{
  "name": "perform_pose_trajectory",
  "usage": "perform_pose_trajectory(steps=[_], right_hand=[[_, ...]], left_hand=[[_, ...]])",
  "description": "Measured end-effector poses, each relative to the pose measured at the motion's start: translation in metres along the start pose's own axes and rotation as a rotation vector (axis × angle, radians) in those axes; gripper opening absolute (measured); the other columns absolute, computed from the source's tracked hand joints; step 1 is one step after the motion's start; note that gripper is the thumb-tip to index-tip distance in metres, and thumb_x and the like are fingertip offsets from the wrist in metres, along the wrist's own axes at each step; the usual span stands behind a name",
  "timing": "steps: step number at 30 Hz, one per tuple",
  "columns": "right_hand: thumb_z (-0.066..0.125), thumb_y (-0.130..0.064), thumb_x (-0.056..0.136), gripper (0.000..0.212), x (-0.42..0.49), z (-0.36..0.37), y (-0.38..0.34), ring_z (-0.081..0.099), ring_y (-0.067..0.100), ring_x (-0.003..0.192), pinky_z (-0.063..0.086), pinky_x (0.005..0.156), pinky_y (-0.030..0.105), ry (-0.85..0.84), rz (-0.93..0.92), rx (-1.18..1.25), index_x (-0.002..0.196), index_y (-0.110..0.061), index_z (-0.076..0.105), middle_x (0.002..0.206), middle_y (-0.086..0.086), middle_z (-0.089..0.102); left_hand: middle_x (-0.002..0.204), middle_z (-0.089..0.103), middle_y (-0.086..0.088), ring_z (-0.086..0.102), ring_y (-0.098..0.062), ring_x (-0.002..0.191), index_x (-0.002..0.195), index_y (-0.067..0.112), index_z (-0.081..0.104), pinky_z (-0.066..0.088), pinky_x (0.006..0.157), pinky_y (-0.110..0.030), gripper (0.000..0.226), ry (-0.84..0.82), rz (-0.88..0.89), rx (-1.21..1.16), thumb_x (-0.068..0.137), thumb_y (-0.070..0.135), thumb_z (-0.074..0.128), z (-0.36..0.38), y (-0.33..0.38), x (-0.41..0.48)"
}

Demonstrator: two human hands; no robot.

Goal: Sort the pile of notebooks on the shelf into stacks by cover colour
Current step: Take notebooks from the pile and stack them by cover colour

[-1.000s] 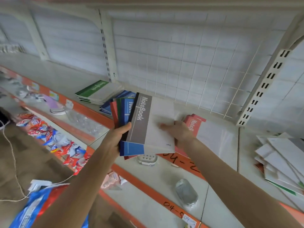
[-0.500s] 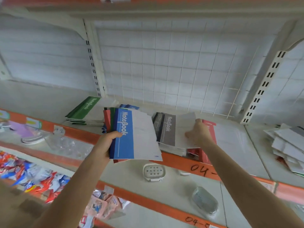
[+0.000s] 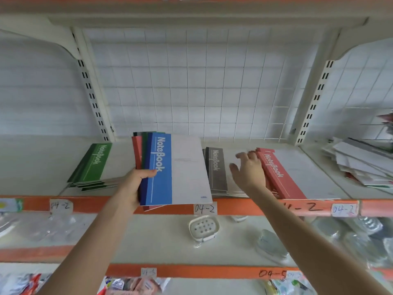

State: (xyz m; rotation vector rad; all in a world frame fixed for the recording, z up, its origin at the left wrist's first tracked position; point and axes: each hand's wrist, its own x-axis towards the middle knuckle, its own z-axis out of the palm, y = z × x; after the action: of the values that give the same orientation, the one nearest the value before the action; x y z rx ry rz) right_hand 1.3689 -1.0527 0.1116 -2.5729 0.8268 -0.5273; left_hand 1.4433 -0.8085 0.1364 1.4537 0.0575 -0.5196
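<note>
The grey notebook [image 3: 215, 167], top of the held bundle a second ago, now lies on the grey stack [image 3: 219, 191] on the shelf [image 3: 42, 167], beside the red stack [image 3: 276, 173]. The right hand [image 3: 247, 171] has released it and hovers above it, fingers spread. The left hand [image 3: 136, 184] grips the remaining bundle, so the blue notebook [image 3: 161, 169] on top is probably next to sort.

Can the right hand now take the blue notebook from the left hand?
Probably yes. The blue notebook lies topmost in the left hand, whose thumb pins only its edge. The open right hand is beside it, at the grey stack, with nothing between.
</note>
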Motion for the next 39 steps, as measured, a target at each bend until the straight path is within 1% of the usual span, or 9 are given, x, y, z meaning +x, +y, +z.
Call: perform_pose_trajectory(steps=[3, 6, 10, 15, 17, 21, 27, 35, 39], right_hand=[[0.051, -0.031, 0.094, 0.026, -0.014, -0.001, -0.03, 0.052, 0.021, 0.067, 0.037, 0.059, 0.025, -0.242, 0.118, 0.555, 0.085, -0.008, 0.06, 0.08, 0.008, 0.058], [0.064, -0.022, 0.088, 0.014, -0.021, 0.003, -0.046, 0.058, 0.019, 0.068, 0.048, 0.061, 0.027, -0.44, 0.207, 0.789, 0.085, -0.008, 0.064, 0.077, 0.005, 0.062], [0.065, -0.013, 0.084, 0.004, -0.01, 0.006, -0.048, 0.06, 0.016, 0.073, 0.051, 0.064, 0.025, -0.308, 0.178, 0.692, 0.088, -0.011, 0.064, 0.081, 0.001, 0.064], [0.061, -0.016, 0.086, 0.003, 0.002, 0.011, -0.055, 0.06, 0.014, 0.07, 0.049, 0.055, 0.021, -0.331, 0.104, 0.613, 0.086, -0.019, 0.061, 0.078, -0.003, 0.063], [0.061, -0.014, 0.085, 0.008, 0.005, 0.019, -0.062, 0.061, 0.021, 0.076, 0.05, 0.058, 0.026, -0.329, 0.124, 0.614, 0.091, -0.018, 0.057, 0.08, -0.003, 0.061], [0.06, -0.012, 0.081, 0.02, 0.015, 0.033, -0.074, 0.061, 0.025, 0.085, 0.05, 0.064, 0.03, -0.313, 0.117, 0.558, 0.101, -0.008, 0.06, 0.096, 0.005, 0.064], [0.057, -0.012, 0.086, 0.037, 0.03, 0.043, -0.087, 0.058, 0.031, 0.101, 0.045, 0.065, 0.029, -0.253, 0.065, 0.242, 0.121, -0.002, 0.049, 0.112, 0.014, 0.061], [0.057, -0.013, 0.085, 0.015, 0.029, 0.071, -0.115, 0.052, 0.027, 0.073, 0.039, 0.048, 0.025, -0.258, 0.173, -0.016, 0.094, -0.003, 0.05, 0.074, 0.007, 0.052], [0.055, -0.016, 0.087, 0.036, 0.018, 0.079, -0.13, 0.049, 0.034, 0.112, 0.044, 0.081, 0.036, -0.182, 0.24, -0.13, 0.12, -0.003, 0.048, 0.12, 0.016, 0.053]], left_hand=[[0.087, 0.065, -0.011, 0.061, -0.027, 0.075, 0.093, 0.011, 0.057, 0.046, 0.059, -0.034, 0.008, -0.039, 0.011, 0.0, 0.086, 0.008, 0.059, 0.006, -0.002, 0.007], [0.094, 0.065, -0.011, 0.062, -0.028, 0.082, 0.096, 0.015, 0.056, 0.05, 0.067, -0.037, 0.014, -0.049, 0.033, -0.002, 0.085, 0.01, 0.064, 0.015, -0.005, 0.011], [0.095, 0.068, -0.008, 0.064, -0.028, 0.087, 0.093, 0.019, 0.059, 0.05, 0.075, -0.038, 0.011, -0.043, 0.02, -0.064, 0.088, 0.026, 0.063, 0.021, -0.006, 0.014], [0.103, 0.067, -0.009, 0.063, -0.029, 0.093, 0.104, 0.018, 0.057, 0.049, 0.077, -0.039, 0.019, 0.023, -0.001, -0.1, 0.089, 0.027, 0.061, 0.008, -0.004, 0.015], [0.108, 0.064, -0.007, 0.06, -0.028, 0.097, 0.113, 0.014, 0.054, 0.047, 0.083, -0.04, 0.026, 0.068, 0.01, -0.096, 0.089, 0.023, 0.061, 0.001, -0.002, 0.017], [0.09, 0.064, -0.005, 0.06, -0.024, 0.078, 0.109, 0.015, 0.054, 0.046, 0.07, -0.036, 0.019, 0.146, 0.019, -0.092, 0.091, 0.018, 0.059, -0.018, 0.003, 0.019], [0.092, 0.063, -0.007, 0.059, -0.025, 0.079, 0.101, 0.015, 0.056, 0.043, 0.071, -0.037, 0.01, 0.193, 0.024, -0.036, 0.092, 0.019, 0.057, -0.067, 0.011, 0.024], [0.096, 0.065, -0.009, 0.062, -0.025, 0.082, 0.097, 0.016, 0.058, 0.044, 0.075, -0.037, 0.007, 0.161, 0.021, 0.016, 0.092, 0.02, 0.056, -0.147, 0.033, 0.043], [0.094, 0.063, -0.007, 0.06, -0.026, 0.088, 0.096, 0.015, 0.057, 0.043, 0.076, -0.036, 0.006, 0.107, 0.04, 0.039, 0.094, 0.02, 0.054, -0.178, 0.045, 0.052]])
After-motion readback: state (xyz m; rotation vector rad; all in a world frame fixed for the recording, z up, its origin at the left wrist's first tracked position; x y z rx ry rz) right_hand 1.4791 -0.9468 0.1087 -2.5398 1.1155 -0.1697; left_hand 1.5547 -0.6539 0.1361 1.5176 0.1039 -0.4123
